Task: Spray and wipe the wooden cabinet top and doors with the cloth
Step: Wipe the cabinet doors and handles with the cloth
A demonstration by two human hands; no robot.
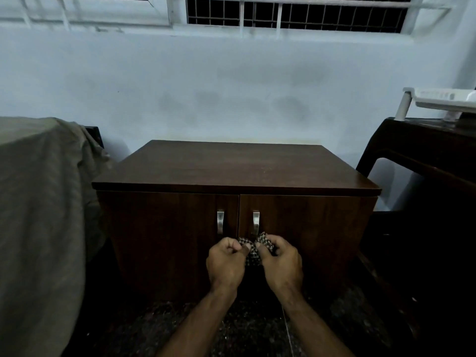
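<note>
A dark brown wooden cabinet (231,168) stands against the pale wall, its two doors shut, each with a metal handle (220,221) near the middle seam. In front of the doors, just below the handles, my left hand (225,262) and my right hand (282,261) both grip a small checked cloth (253,253), bunched between them. Most of the cloth is hidden by my fingers. No spray bottle is in view.
A grey-draped object (41,215) fills the left side, close to the cabinet. A dark chair (422,161) with a white object (443,97) on it stands at the right. The speckled floor (247,328) lies below my arms. A barred window (296,14) runs above.
</note>
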